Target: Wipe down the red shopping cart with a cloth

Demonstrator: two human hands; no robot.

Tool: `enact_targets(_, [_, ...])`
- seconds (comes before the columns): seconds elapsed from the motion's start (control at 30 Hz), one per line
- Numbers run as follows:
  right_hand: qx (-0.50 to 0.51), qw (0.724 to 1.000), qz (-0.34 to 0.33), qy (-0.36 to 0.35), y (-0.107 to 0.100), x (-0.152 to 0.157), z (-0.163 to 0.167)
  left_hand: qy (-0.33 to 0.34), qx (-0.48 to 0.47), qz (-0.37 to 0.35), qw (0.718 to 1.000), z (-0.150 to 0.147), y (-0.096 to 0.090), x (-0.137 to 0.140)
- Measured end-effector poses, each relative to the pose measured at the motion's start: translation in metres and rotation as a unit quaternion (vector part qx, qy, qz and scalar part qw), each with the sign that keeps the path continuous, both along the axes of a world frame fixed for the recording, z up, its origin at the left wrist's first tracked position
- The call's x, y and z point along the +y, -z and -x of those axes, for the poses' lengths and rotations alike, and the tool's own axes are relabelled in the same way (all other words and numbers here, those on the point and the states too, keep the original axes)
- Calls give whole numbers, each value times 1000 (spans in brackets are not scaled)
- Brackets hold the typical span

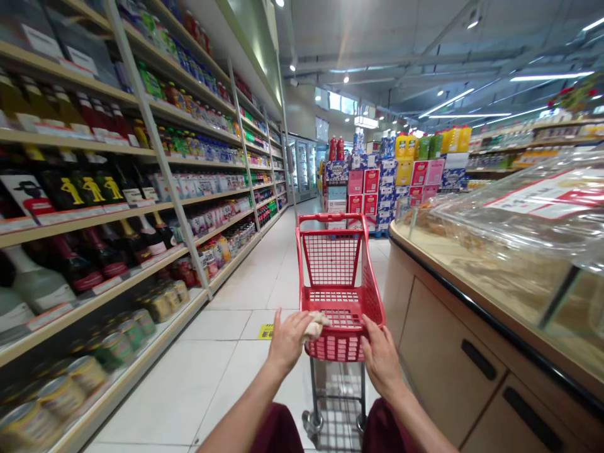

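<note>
A red plastic shopping cart (331, 296) with a mesh basket stands in front of me on the tiled floor. In my left hand (287, 343) is a crumpled off-white cloth (315, 326), pressed against the basket's near left corner. The thumb side of that hand points up, apart from the cloth. My right hand (381, 355) rests at the near right corner, its fingers bent over the basket rim. The palm sides of both hands are hidden. Below the basket show the grey metal legs and casters (314, 423), between my dark red trouser legs.
Tall shelves (170, 206) of bottles and cans line the left side. On the right runs a curved wooden counter (443, 327) with plastic-covered goods (533, 207). Farther ahead stand stacked drink cartons (370, 192) and glass-door fridges (304, 165). A yellow floor sticker (265, 331) lies left of the cart.
</note>
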State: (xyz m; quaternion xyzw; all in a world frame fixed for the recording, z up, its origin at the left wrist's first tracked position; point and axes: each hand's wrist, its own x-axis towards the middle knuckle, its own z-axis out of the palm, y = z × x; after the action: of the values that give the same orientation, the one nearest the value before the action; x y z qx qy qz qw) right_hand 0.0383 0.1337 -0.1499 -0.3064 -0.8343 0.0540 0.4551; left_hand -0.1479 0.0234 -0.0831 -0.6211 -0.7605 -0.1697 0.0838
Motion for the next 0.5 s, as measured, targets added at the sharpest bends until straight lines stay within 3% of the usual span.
enact_targets(0.1, [22, 1000, -10, 19, 2, -7, 10, 4, -8, -9, 1000, -10, 7, 2])
enact_targets(0.27, [-12, 999, -36, -8, 2, -9, 10, 80, -15, -18, 997, -44, 19, 23])
enact_targets(0.4, [3, 1000, -30, -2, 2, -11, 7, 34, 8, -45, 998, -12, 22, 1])
enact_targets(0.5, [21, 1000, -18, 10, 5, -15, 11, -14, 33, -133, 990, -1, 31, -5])
